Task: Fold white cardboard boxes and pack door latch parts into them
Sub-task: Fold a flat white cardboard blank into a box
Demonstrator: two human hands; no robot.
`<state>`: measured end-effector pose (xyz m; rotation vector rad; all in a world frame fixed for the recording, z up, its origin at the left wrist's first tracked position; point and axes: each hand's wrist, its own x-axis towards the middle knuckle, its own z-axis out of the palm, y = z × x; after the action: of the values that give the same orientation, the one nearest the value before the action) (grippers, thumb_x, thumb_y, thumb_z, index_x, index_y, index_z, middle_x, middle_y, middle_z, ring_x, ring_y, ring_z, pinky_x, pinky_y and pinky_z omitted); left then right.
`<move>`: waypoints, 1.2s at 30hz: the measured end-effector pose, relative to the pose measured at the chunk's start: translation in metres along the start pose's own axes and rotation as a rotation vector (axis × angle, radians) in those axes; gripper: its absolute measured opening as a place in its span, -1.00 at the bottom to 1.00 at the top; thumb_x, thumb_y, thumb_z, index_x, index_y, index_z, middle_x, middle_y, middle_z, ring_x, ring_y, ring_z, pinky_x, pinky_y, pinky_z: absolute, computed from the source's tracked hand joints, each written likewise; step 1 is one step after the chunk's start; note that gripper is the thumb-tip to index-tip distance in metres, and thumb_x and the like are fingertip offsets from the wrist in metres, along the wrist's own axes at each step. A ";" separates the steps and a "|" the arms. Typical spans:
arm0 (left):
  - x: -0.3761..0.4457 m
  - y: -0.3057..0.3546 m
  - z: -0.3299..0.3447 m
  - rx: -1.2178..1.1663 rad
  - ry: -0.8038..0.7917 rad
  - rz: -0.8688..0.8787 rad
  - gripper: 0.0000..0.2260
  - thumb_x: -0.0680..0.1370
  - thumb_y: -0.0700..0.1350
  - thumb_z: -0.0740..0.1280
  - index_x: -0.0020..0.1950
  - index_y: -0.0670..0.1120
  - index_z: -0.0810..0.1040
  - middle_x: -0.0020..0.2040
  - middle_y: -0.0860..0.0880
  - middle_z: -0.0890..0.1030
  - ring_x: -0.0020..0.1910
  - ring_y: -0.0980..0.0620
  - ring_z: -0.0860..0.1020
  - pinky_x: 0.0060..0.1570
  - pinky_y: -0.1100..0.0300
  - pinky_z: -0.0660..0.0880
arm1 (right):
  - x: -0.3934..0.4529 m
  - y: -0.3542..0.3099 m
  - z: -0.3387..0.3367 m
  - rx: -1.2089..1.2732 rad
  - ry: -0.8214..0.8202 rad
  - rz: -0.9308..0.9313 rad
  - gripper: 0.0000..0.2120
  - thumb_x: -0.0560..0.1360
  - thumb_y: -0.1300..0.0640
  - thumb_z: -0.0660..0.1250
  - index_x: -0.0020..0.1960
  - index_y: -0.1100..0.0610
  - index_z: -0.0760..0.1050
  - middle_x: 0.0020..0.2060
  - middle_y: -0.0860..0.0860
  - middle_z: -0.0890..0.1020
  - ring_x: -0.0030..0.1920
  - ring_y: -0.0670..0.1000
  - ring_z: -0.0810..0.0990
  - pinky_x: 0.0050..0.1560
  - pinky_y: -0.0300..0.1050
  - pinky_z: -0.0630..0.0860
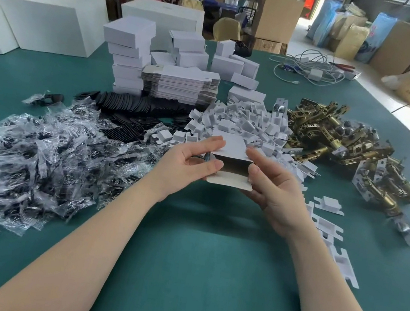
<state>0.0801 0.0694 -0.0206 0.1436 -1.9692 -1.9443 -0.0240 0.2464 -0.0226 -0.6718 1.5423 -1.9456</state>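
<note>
Holding: left hand [192, 158] and right hand [271, 184] fingers grip the half-folded box [233, 157] at its sides
Beyond box: white inserts [251, 127]
Right of box: brass latches [335, 141]
Left of box: plastic bags [25, 148] on counter [195, 261]
Box inside: looks empty

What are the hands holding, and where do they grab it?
Both hold one small white cardboard box, its open end facing the camera. The left hand grips its left side, the right hand its right side.

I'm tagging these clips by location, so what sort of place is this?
Probably a small packing workshop or warehouse: a stack of flat white box blanks, a heap of brass door latches on a green worktable, and brown shipping cartons behind.
</note>
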 end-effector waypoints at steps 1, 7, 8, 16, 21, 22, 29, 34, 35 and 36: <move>0.000 -0.001 0.000 0.007 0.014 0.000 -0.71 0.48 -0.12 0.46 0.13 0.20 0.62 0.24 0.35 0.52 0.01 0.16 0.63 -0.03 0.32 0.56 | 0.000 0.000 -0.001 0.001 -0.022 0.013 -0.66 0.30 -0.07 0.48 0.08 -0.13 0.69 0.11 -0.18 0.64 -0.05 -0.18 0.63 -0.04 -0.21 0.61; 0.001 -0.001 -0.002 0.019 0.064 0.007 -0.70 0.51 -0.23 0.44 0.11 0.15 0.63 0.19 0.33 0.56 0.02 0.30 0.60 -0.05 0.41 0.52 | 0.000 0.001 -0.005 0.024 -0.110 0.027 -0.64 0.30 -0.02 0.50 0.10 -0.11 0.69 0.12 -0.19 0.62 -0.04 -0.16 0.64 -0.06 -0.22 0.60; 0.002 -0.001 -0.002 0.055 0.055 0.021 -0.69 0.52 -0.23 0.43 0.11 0.17 0.63 0.19 0.35 0.55 0.09 0.36 0.56 -0.01 0.43 0.49 | 0.001 0.002 -0.004 0.008 -0.092 0.010 -0.67 0.32 0.01 0.50 0.09 -0.11 0.69 0.20 -0.19 0.62 0.06 -0.14 0.64 -0.06 -0.22 0.60; 0.002 -0.010 0.008 0.302 -0.004 0.119 -0.63 0.57 -0.22 0.38 0.25 0.20 0.52 0.33 0.28 0.45 0.36 0.38 0.36 0.28 0.38 0.35 | 0.004 0.012 0.001 -0.302 0.234 -0.267 -0.75 0.45 0.24 0.50 -0.12 -0.13 0.68 0.02 -0.26 0.69 0.14 -0.26 0.60 -0.02 -0.33 0.56; 0.002 -0.012 0.010 0.392 -0.008 0.090 -0.66 0.58 -0.22 0.36 0.34 0.03 0.54 0.35 0.19 0.47 0.24 0.49 0.39 0.29 0.39 0.34 | 0.002 0.013 0.004 -0.457 0.283 -0.367 -0.71 0.46 0.31 0.46 -0.10 -0.11 0.64 0.00 -0.20 0.65 0.06 -0.32 0.61 -0.09 -0.39 0.53; 0.001 -0.011 0.012 0.366 0.016 0.094 -0.67 0.57 -0.22 0.37 0.30 0.06 0.56 0.30 0.24 0.49 0.17 0.43 0.47 0.21 0.41 0.40 | 0.002 0.013 0.004 -0.457 0.283 -0.367 -0.71 0.47 0.31 0.46 -0.11 -0.11 0.64 0.00 -0.19 0.65 0.05 -0.31 0.61 -0.10 -0.39 0.52; 0.002 -0.011 0.017 -0.029 0.216 0.063 -0.69 0.49 -0.33 0.43 -0.19 0.11 0.72 0.07 0.23 0.67 0.10 0.24 0.61 -0.03 0.33 0.55 | 0.002 0.010 0.008 -0.186 0.223 -0.272 -0.79 0.56 0.23 0.37 0.04 -0.08 0.62 -0.08 -0.21 0.70 -0.11 -0.21 0.65 -0.17 -0.32 0.57; 0.006 -0.011 0.014 -0.171 0.296 -0.017 -0.80 0.41 -0.15 0.47 -0.09 0.16 0.73 0.09 0.15 0.68 0.05 0.04 0.61 0.16 -0.20 0.51 | -0.002 0.011 0.009 -0.308 0.093 -0.299 -0.58 0.53 0.45 0.24 -0.07 -0.09 0.54 0.22 -0.23 0.61 -0.14 0.13 0.69 -0.19 -0.16 0.54; 0.006 -0.011 0.014 -0.187 0.292 -0.025 -0.80 0.41 -0.14 0.47 -0.07 0.15 0.73 0.06 0.14 0.69 0.04 0.04 0.61 0.17 -0.19 0.51 | -0.003 0.012 0.010 -0.388 0.074 -0.317 -0.59 0.49 0.47 0.27 -0.09 -0.06 0.54 0.28 -0.24 0.56 -0.13 0.12 0.71 -0.22 -0.20 0.51; 0.006 -0.013 0.013 -0.206 0.277 -0.031 -0.79 0.44 -0.16 0.47 -0.04 0.14 0.73 0.01 0.12 0.70 -0.01 0.06 0.62 0.17 -0.16 0.52 | -0.003 0.013 0.011 -0.434 0.060 -0.333 -0.60 0.47 0.48 0.31 -0.09 -0.04 0.56 0.31 -0.20 0.53 -0.09 0.01 0.72 -0.19 -0.27 0.50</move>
<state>0.0686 0.0789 -0.0316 0.3692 -1.5914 -2.0095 -0.0127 0.2392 -0.0331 -1.1194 2.0239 -1.8807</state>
